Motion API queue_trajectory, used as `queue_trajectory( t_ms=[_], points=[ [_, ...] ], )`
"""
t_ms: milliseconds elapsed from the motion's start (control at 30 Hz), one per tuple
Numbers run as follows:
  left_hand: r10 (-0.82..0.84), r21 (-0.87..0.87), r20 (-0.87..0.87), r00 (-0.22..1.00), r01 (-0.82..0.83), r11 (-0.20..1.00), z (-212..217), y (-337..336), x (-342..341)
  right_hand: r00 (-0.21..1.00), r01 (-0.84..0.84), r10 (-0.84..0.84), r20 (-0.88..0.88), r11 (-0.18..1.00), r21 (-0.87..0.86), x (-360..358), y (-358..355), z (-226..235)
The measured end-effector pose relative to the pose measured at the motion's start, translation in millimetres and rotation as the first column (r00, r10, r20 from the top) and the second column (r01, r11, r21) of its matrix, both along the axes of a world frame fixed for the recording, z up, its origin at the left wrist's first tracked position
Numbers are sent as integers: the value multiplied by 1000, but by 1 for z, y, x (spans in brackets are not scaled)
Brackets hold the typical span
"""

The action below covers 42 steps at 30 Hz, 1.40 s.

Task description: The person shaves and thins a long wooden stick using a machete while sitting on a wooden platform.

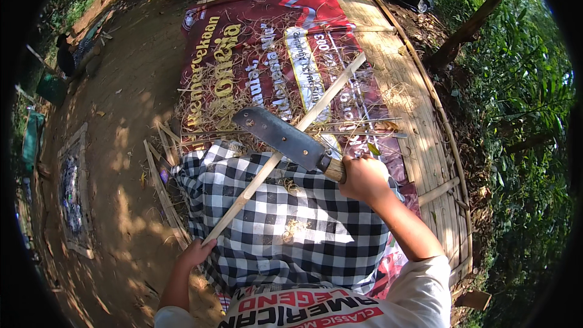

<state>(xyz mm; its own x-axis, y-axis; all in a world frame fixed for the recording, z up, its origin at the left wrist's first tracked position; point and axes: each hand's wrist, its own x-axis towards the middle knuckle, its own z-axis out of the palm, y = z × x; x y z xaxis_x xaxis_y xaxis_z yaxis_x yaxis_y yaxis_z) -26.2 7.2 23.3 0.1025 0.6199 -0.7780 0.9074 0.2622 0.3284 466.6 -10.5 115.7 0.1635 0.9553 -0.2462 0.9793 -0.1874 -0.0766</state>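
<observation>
A long pale bamboo strip (255, 183) runs slantwise over my lap, its lower left end in my left hand (195, 252), whose fingers are closed round it. My right hand (366, 177) grips the wooden handle of a machete (280, 138). The dark, broad blade has several small holes and points to the far left. It lies across the strip near the strip's middle; whether the edge touches it I cannot tell. A black-and-white checked cloth (291, 225) covers my lap, with a few curled shavings on it.
A red printed banner (255, 9) strewn with thin shavings covers much of a bamboo-slat platform (419, 103). Split bamboo pieces (161, 182) lean at my left. A framed panel (74, 191) lies on bare earth. Another person (70, 54) is far left; dense plants (522, 109) grow at right.
</observation>
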Motion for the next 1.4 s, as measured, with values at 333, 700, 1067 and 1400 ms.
queue_trajectory(
  t_ms=[333, 700, 1067, 1400],
  points=[
    [238, -231, 135, 962, -203, 952, -11, 7, -1, 943, -182, 221, -247, 968, 173, -68, -7, -40],
    [158, -103, 85, 984, -149, 983, -31, 2, -19, 999, -50, 50, 10, 998, 47, -2, 35, -10],
    [116, -189, 106, 988, -94, 977, -17, 7, -14, 946, 29, -32, -323, 999, -15, -35, 17, -38],
    [116, -148, 157, 981, -92, 985, -15, 4, -8, 947, -274, 273, -172, 962, 22, -49, 41, -39]
  ],
)
